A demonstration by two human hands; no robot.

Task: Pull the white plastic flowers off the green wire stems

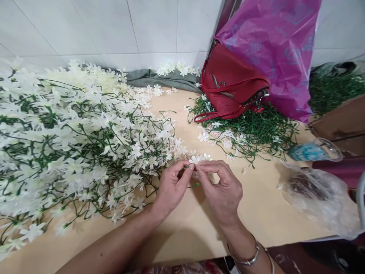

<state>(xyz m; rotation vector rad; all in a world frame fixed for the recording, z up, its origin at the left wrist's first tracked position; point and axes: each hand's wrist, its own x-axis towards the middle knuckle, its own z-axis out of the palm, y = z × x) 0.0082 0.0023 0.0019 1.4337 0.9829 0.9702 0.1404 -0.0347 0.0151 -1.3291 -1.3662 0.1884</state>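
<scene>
My left hand (172,187) and my right hand (221,187) meet fingertip to fingertip over the table, both pinched closed. A small white artificial flower (195,160) shows at the tips of my right fingers. Between my left thumb and forefinger a green plastic stem (186,166) is partly visible; its lower end seems to come out below the hands. Exactly how flower and stem join is hidden by the fingers. Just beyond my fingertips lie loose white blossoms (207,156). A large heap of white flowers on green stems (85,140) spreads to the left of my left hand.
Bare green stems (256,129) lie under a red handbag (234,80) at the back right, beside a purple plastic bag (279,49). On the right are a clear plastic bag (316,198), a blue-patterned cup (310,151) and a cardboard box (342,118). A tiled wall (154,26) stands behind.
</scene>
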